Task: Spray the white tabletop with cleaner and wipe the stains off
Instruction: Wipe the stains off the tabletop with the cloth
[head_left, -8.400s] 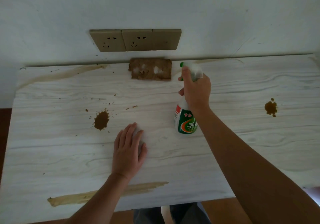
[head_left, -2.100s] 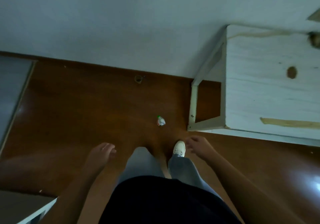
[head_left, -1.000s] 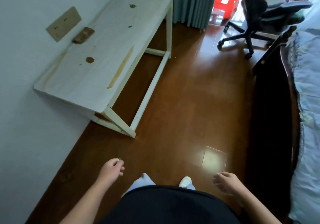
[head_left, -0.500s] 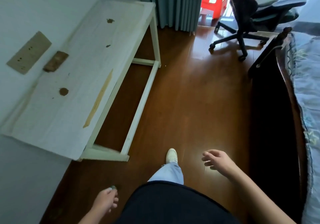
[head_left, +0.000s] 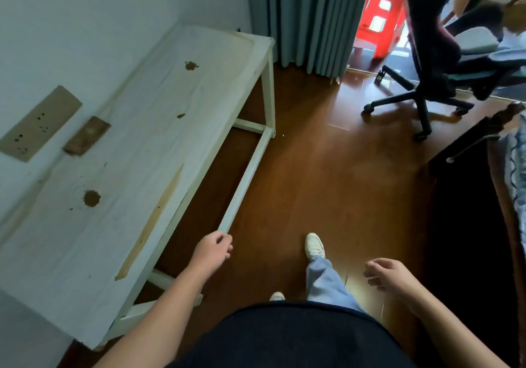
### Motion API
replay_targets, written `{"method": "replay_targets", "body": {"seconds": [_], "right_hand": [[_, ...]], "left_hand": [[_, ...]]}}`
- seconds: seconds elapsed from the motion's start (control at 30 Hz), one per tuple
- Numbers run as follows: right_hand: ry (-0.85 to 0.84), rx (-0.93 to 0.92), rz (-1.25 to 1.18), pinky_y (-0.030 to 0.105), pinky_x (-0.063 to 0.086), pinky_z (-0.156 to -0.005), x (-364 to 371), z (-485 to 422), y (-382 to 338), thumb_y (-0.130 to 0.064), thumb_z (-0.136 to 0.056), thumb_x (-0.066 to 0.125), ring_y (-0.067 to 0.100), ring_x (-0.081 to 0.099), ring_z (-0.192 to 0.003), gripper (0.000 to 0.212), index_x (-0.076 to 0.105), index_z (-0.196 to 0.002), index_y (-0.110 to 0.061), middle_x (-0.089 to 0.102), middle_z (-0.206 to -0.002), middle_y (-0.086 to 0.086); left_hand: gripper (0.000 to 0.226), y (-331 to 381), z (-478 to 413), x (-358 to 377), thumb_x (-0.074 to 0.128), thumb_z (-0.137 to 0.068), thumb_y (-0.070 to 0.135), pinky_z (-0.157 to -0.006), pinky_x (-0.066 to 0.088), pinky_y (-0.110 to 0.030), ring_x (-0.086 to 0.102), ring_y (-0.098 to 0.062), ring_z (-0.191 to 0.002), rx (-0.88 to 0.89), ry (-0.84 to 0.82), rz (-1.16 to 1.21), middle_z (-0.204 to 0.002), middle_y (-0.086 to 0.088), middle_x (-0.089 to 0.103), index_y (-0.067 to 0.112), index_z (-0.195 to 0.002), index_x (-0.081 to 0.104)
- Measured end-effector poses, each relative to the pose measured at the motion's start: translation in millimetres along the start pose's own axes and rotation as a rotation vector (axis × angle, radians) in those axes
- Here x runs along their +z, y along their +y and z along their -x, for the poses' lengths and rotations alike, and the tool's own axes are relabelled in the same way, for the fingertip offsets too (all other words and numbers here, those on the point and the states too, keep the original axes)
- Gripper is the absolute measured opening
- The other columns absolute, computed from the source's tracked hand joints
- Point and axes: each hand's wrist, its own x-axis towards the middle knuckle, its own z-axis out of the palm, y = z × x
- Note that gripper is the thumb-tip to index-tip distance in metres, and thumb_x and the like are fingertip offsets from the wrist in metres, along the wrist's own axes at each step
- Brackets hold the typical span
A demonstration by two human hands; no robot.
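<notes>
The white tabletop (head_left: 136,145) lies at about ten o'clock from the person, its long axis running from seven o'clock up toward one o'clock along the wall. The left hand (head_left: 212,253) hangs just beside its near edge, fingers loosely curled around nothing; the right hand (head_left: 388,278), at four o'clock over the wooden floor (head_left: 327,182), is slack and empty too, and well apart from the table. Brown stains (head_left: 91,198) remain unwiped. No spray bottle or cloth shows here. The left hand is plainly nearer.
</notes>
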Motion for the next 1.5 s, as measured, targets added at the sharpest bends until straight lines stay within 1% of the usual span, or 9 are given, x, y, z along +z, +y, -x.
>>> {"method": "replay_targets", "body": {"seconds": [0.2, 0.4, 0.57, 0.67, 0.83, 1.07, 1.23, 1.4, 1.5], "right_hand": [[-0.136, -0.171, 0.195, 0.032, 0.051, -0.066, -20, -86, -111, -0.019, -0.101, 0.055, 0.018, 0.065, -0.067, 0.02, 0.07, -0.093, -0.01, 0.074, -0.083, 0.008], [-0.341, -0.395, 0.466, 0.039, 0.055, -0.07, 4, -124, -241, -0.022, -0.098, 0.056, 0.02, 0.068, -0.073, 0.024, 0.071, -0.081, -0.015, 0.074, -0.081, 0.008], [-0.527, -0.569, 0.623, 0.021, 0.05, -0.067, 47, -129, -320, -0.026, -0.101, 0.054, 0.014, 0.068, -0.086, 0.014, 0.067, -0.097, -0.023, 0.071, -0.093, 0.001], [-0.571, -0.613, 0.672, 0.022, 0.051, -0.072, 69, -139, -349, -0.026, -0.101, 0.054, 0.014, 0.067, -0.089, 0.011, 0.063, -0.096, -0.026, 0.07, -0.096, 0.0], [-0.571, -0.6, 0.79, 0.026, 0.054, -0.076, 79, -171, -379, -0.029, -0.1, 0.055, 0.013, 0.068, -0.088, 0.011, 0.063, -0.094, -0.03, 0.071, -0.095, -0.002], [-0.494, -0.507, 0.865, 0.039, 0.057, -0.074, 65, -223, -419, -0.023, -0.098, 0.057, 0.025, 0.071, -0.079, 0.024, 0.072, -0.081, -0.017, 0.075, -0.082, 0.002], [-0.562, -0.507, 0.868, 0.043, 0.059, -0.083, 91, -245, -472, -0.023, -0.101, 0.053, 0.025, 0.07, -0.084, 0.024, 0.071, -0.084, -0.018, 0.075, -0.087, 0.006], [-0.732, -0.557, 0.799, 0.025, 0.056, -0.071, 151, -238, -550, -0.018, -0.101, 0.054, 0.015, 0.07, -0.079, 0.019, 0.071, -0.099, -0.01, 0.075, -0.091, 0.004], [-0.836, -0.627, 0.785, 0.028, 0.054, -0.071, 197, -229, -600, -0.017, -0.101, 0.053, 0.017, 0.069, -0.076, 0.019, 0.07, -0.105, -0.009, 0.074, -0.093, 0.004]], "left_hand": [[0.032, -5, -12, 12, 0.05, -0.106, 0.034, -0.069, 0.05, -0.027, 0.069, -0.016, -0.089, -0.251, 0.177, 0.16, -0.101, 0.0, 0.07, 0.013, -0.123, 0.066], [0.025, -32, 41, 45, 0.049, -0.107, 0.028, -0.069, 0.052, -0.033, 0.071, -0.023, -0.086, -0.592, 0.32, 0.43, -0.097, -0.004, 0.074, 0.012, -0.104, 0.069], [0.028, -57, 70, 65, 0.05, -0.107, 0.026, -0.092, 0.059, -0.045, 0.071, -0.031, -0.096, -0.779, 0.338, 0.656, -0.103, -0.013, 0.072, 0.007, -0.099, 0.069], [0.026, -55, 66, 69, 0.052, -0.107, 0.027, -0.092, 0.057, -0.048, 0.07, -0.035, -0.096, -0.856, 0.406, 0.794, -0.101, -0.011, 0.067, 0.005, -0.102, 0.065], [0.022, -25, 21, 51, 0.054, -0.104, 0.026, -0.088, 0.058, -0.048, 0.071, -0.032, -0.091, -0.81, 0.5, 0.876, -0.103, -0.015, 0.072, 0.009, -0.1, 0.069], [0.019, 51, -48, -25, 0.052, -0.105, 0.033, -0.089, 0.057, -0.037, 0.071, -0.017, -0.092, -0.588, 0.488, 0.788, -0.1, 0.0, 0.073, 0.022, -0.106, 0.067], [0.021, 80, -79, -66, 0.05, -0.106, 0.035, -0.091, 0.057, -0.036, 0.071, -0.015, -0.092, -0.545, 0.586, 0.769, -0.1, 0.001, 0.072, 0.022, -0.107, 0.066], [0.019, 97, -100, -93, 0.052, -0.106, 0.03, -0.077, 0.054, -0.028, 0.07, -0.017, -0.091, -0.607, 0.65, 0.756, -0.1, -0.002, 0.072, 0.018, -0.105, 0.067], [0.02, 101, -109, -115, 0.051, -0.106, 0.025, -0.083, 0.058, -0.039, 0.072, -0.022, -0.09, -0.616, 0.722, 0.747, -0.097, -0.005, 0.073, 0.014, -0.1, 0.067]]}}
